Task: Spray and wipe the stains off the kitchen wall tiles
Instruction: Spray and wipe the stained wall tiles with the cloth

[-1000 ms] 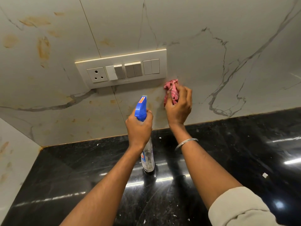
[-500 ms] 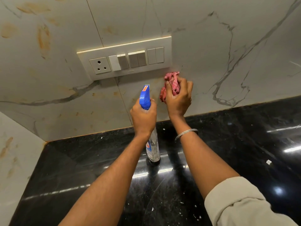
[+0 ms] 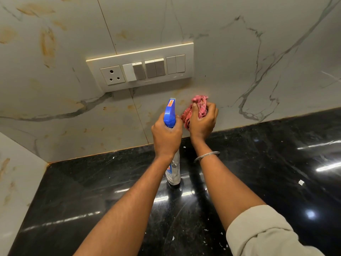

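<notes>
My right hand point(image 3: 202, 121) grips a crumpled red checked cloth point(image 3: 197, 106) and presses it against the white marble wall tiles point(image 3: 239, 52), just below the right end of the switch panel. My left hand point(image 3: 167, 137) holds a spray bottle point(image 3: 170, 115) with a blue trigger head and a clear body, nozzle towards the wall, right beside the cloth. Orange-brown stains point(image 3: 47, 46) streak the tiles at upper left, and smaller spots point(image 3: 108, 109) dot the tiles below the panel.
A cream switch panel point(image 3: 140, 69) with a socket and several switches is set in the wall above my hands. A glossy black stone counter point(image 3: 276, 163) runs under the tiles, with white flecks on it. A stained side wall point(image 3: 11, 182) closes the left corner.
My right hand has slid the cloth down and slightly left on the tile, away from the panel's lower edge. The left hand with the bottle stays beside it. The camera view has shifted.
</notes>
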